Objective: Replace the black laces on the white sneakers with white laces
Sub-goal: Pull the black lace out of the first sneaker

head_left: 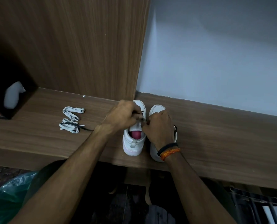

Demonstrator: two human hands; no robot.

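Two white sneakers stand side by side on a wooden shelf [215,136], toes toward the wall. The left sneaker [133,143] has a pink insole and black lace [143,113] still threaded near its toe. My left hand [121,116] and my right hand [158,125] are both curled over its eyelets, pinching the black lace between them. The right sneaker [157,109] is largely hidden under my right hand and wrist. Folded white laces [71,119] lie on the shelf to the left, with a loose black lace end [86,129] running across them.
A wooden panel [79,46] rises behind the shelf on the left, a pale wall [215,54] on the right. A dark cubby at far left holds a white object [13,96]. A green plastic bag [6,198] sits below the shelf edge.
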